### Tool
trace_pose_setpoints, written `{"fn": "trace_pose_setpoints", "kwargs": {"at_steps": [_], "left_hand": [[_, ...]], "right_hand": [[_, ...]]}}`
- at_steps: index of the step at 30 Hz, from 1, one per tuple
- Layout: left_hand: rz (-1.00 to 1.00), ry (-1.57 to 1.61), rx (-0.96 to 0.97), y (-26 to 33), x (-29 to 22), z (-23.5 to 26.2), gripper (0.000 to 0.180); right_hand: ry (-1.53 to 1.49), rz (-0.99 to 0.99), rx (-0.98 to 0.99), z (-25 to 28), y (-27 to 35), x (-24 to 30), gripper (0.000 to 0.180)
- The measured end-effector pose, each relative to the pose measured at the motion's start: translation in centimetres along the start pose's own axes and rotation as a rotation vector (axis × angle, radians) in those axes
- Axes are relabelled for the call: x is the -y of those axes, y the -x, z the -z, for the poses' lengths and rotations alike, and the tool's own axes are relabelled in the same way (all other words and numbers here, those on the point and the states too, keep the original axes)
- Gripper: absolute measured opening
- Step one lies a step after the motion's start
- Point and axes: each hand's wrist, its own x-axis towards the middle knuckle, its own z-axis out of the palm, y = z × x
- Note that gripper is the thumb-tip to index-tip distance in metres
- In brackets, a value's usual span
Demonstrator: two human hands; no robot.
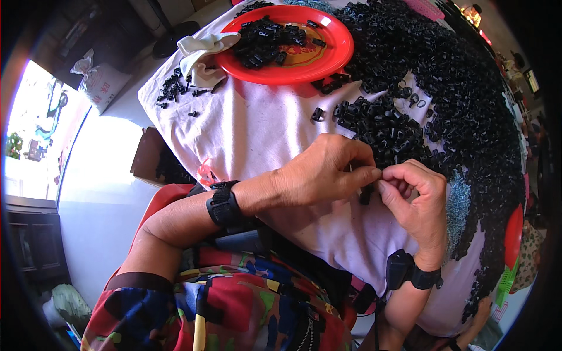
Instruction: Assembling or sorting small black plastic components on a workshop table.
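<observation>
Over the cloth-covered table, my left hand [328,168] and my right hand [418,196] meet with their fingertips almost touching. Both are closed in a pinch, thumb against forefinger. Whatever lies between the fingertips is too small to make out. A dark plastic piece [366,195] shows just below the left fingertips; whether it is held or lies on the cloth I cannot tell. Right beyond my hands is a heap of small black plastic parts [380,123]. Black straps with small cases circle both wrists.
A red plate [234,69] with black parts stands at the far side, a whitish glove-like cloth [202,52] against it. A larger black pile [468,111] covers the right side. Small bluish metallic pieces [458,205] lie beside my right hand. A cardboard box [146,158] stands left, below the table.
</observation>
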Motion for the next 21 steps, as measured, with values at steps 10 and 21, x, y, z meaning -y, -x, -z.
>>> {"fn": "trace_pose_setpoints", "kwargs": {"at_steps": [10, 21], "left_hand": [[0.097, -0.181, -0.257, 0.0, 0.3, 5.9, 0.023], [0.007, -0.534, -0.401, -0.2, 2.8, 5.3, 0.029]], "right_hand": [[-0.118, -0.105, -0.117, -0.6, 0.2, -0.5, 0.009], [-0.052, -0.077, -0.112, -0.7, 0.1, -0.8, 0.006]]}}
